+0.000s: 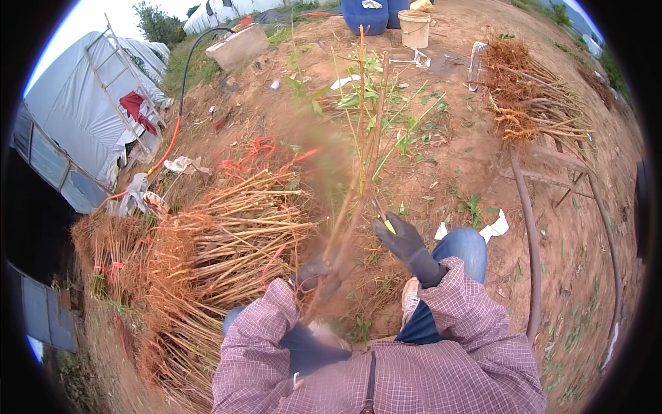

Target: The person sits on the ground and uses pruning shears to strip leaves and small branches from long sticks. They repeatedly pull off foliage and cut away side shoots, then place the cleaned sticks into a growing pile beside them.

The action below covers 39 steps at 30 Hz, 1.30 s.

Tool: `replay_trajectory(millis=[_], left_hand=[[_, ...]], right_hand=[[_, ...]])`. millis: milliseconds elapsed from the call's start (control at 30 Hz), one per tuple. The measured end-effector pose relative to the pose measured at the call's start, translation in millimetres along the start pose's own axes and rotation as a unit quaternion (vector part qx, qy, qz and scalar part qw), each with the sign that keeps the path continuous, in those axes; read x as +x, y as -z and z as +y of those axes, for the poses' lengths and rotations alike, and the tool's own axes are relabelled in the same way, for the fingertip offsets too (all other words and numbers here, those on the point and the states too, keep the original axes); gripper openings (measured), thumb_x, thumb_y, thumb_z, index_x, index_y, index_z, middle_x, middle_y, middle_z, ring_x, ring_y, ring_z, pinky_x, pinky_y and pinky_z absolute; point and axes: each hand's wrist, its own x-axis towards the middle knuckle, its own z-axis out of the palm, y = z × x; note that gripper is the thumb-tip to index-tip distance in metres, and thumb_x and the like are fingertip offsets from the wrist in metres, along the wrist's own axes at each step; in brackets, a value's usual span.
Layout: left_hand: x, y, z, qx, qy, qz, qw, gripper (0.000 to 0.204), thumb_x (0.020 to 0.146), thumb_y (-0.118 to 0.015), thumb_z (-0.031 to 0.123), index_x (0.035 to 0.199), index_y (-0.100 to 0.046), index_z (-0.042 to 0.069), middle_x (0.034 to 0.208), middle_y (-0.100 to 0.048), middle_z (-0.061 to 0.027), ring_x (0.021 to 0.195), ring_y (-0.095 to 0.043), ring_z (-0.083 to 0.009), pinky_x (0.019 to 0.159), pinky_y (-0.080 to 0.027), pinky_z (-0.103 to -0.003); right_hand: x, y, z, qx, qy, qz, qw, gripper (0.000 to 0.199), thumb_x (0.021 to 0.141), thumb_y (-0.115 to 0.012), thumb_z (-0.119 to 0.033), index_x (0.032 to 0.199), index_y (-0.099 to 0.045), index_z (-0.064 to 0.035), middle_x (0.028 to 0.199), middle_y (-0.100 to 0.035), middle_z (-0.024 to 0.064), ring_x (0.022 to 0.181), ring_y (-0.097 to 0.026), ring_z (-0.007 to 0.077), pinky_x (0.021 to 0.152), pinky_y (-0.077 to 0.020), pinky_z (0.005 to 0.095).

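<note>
Where the ground curves away on the left, a pale sheeted shelter [86,103] stands with a dark red cloth [138,112] hung at its corner. Nearer to me, a heap of cut stalks [234,234] lies in a spread, reddish roots mostly toward the left, with orange-red ties [255,153] tangled at the upper end.

Just beside that heap, the person's left hand [315,274] sits low in front of the body, the elbow bent outward and the checked sleeve rising from the lower edge. It is blurred, yet I can see it closed about the lower part of some long stems [372,138], which stand up in front of the person, leaning slightly right at the top.

To their right, the gloved right hand [407,246] reaches inward from a bent elbow, curled round a small yellow-handled tool [388,224]. Its tip points up and left toward the stems; whether it touches them, I cannot tell. Well apart, farther right, another rooted bundle [538,103] rests on a wooden frame [552,176].
</note>
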Motion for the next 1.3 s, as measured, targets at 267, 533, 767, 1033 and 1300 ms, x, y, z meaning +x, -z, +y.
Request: replay_trajectory(millis=[267,533,767,1033,1300], left_hand=[[17.1,-7.2,4.6,-0.03,-0.044,-0.102,0.993,0.015,0.093,-0.057,0.01,0.098,-0.043,0.01,0.101,-0.062,-0.0269,0.053,-0.063,-0.0271,0.039,-0.051,-0.033],[23.0,-16.0,0.4,-0.047,-0.063,-0.17,0.982,0.012,0.095,-0.054,0.011,0.103,-0.045,0.008,0.1,-0.061,-0.0253,0.056,-0.065,-0.0245,0.039,-0.053,-0.033],[15.0,-17.3,9.9,0.039,-0.04,-0.022,0.998,0.015,0.095,-0.055,0.009,0.108,-0.047,0.007,0.083,-0.062,-0.0159,0.051,-0.063,-0.024,0.037,-0.051,-0.033],[39.8,-20.4,27.8,0.762,-0.055,0.467,0.446,0.039,0.09,-0.06,0.015,0.128,-0.053,0.012,0.097,-0.067,-0.0142,0.081,-0.067,-0.032,0.067,-0.053,-0.042],[61.6,-47.2,5.9,0.772,-0.05,0.496,0.396,0.04,0.088,-0.061,0.019,0.126,-0.055,0.011,0.11,-0.063,-0.0143,0.084,-0.065,-0.0351,0.07,-0.054,-0.044]], right_hand=[[-5.9,-47.1,8.3,0.204,-0.052,-0.018,0.977,0.043,0.095,-0.058,-0.038,0.117,-0.06,-0.0013,0.096,-0.065,0.0111,0.087,-0.064,0.0201,0.074,-0.0499,0.0314],[9.0,1.9,-31.5,0.406,-0.065,-0.081,0.908,0.034,0.099,-0.053,-0.041,0.095,-0.058,-0.0077,0.069,-0.053,-0.0014,0.061,-0.052,0.0086,0.054,-0.0438,0.0255],[6.0,22.4,-1.7,0.524,-0.125,-0.044,0.842,0.033,0.1,-0.051,-0.042,0.096,-0.058,-0.0092,0.07,-0.054,0.0009,0.061,-0.055,0.0132,0.057,-0.0481,0.0278],[-24.6,25.5,-1.5,0.466,-0.109,0.021,0.878,0.038,0.099,-0.051,-0.042,0.099,-0.059,-0.0054,0.073,-0.06,0.0049,0.064,-0.061,0.0164,0.058,-0.0514,0.0291],[43.0,-15.7,37.2,0.269,-0.131,0.019,0.954,0.041,0.098,-0.056,-0.042,0.113,-0.057,-0.0036,0.08,-0.058,0.0015,0.068,-0.056,0.0122,0.064,-0.0482,0.0291]])
